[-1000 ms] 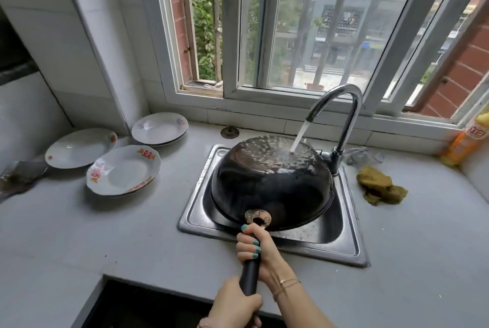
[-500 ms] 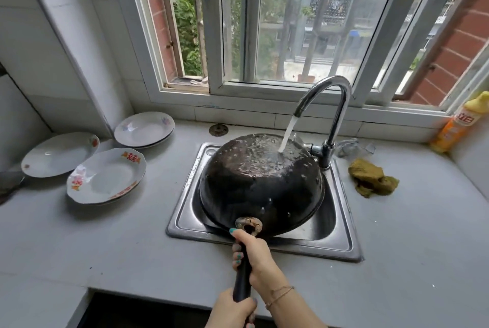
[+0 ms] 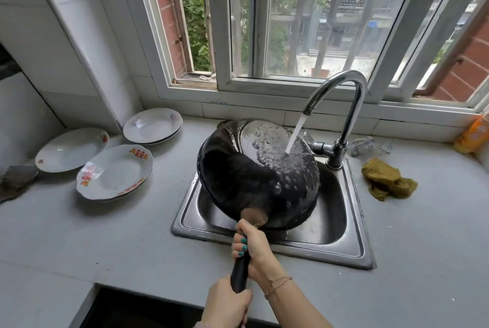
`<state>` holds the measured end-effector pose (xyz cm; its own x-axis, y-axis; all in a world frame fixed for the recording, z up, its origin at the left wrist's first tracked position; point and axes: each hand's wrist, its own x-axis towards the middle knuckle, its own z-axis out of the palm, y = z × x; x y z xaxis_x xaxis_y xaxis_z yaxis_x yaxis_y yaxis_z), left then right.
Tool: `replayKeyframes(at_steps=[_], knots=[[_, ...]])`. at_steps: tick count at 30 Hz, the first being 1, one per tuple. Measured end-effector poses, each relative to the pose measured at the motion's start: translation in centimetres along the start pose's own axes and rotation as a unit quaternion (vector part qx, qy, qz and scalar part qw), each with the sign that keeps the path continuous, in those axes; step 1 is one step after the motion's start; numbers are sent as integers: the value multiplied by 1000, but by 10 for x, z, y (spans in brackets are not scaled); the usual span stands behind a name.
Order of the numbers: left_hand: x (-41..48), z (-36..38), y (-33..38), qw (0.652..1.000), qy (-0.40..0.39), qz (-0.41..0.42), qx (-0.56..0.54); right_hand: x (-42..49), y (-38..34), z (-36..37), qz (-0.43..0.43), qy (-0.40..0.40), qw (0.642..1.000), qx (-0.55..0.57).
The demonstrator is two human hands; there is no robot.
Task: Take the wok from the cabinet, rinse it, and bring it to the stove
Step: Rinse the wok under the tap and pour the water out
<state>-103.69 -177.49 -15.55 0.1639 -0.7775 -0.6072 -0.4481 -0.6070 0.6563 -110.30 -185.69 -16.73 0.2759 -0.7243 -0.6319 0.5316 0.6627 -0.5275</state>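
three plates (image 3: 113,171) were left on the counter. the handle (image 3: 239,272) was gripped at its end by the left hand (image 3: 225,301) and near the pan by the right hand (image 3: 252,244), fingers curled tight. the wok (image 3: 264,176), flat and bottom-up a moment earlier, had been rolled aslant over the sink (image 3: 360,221), its underside kept under the stream from the tap (image 3: 336,151). rinsing was judged unfinished, and the carry to the stove not yet begun.

The wok (image 3: 254,182) has rolled sideways over the sink (image 3: 356,221) (underside still up), so the water (image 3: 294,133) now hits its right flank.
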Motion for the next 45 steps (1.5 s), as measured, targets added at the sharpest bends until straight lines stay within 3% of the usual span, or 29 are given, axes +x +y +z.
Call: replayKeyframes(at_steps=[5, 14, 23, 31, 38, 45], knots=[[2, -6, 1, 1000, 21, 19, -8, 0, -6, 10, 1, -11, 1000, -3], [8, 3, 0, 999, -14, 20, -46, -4, -6, 5, -30, 40, 996, -73], [9, 9, -14, 976, -120, -50, -172, -6, 4, 1, -53, 101, 985, -133], [4, 0, -26, 954, -184, -35, -236, -14, 13, 11, -68, 128, 976, -165], [-7, -5, -32, 953, -183, 3, -242, -21, 18, 14, -70, 127, 980, -138], [-13, -18, -24, 975, -120, 43, -181, -21, 13, 24, -59, 72, 994, -52]])
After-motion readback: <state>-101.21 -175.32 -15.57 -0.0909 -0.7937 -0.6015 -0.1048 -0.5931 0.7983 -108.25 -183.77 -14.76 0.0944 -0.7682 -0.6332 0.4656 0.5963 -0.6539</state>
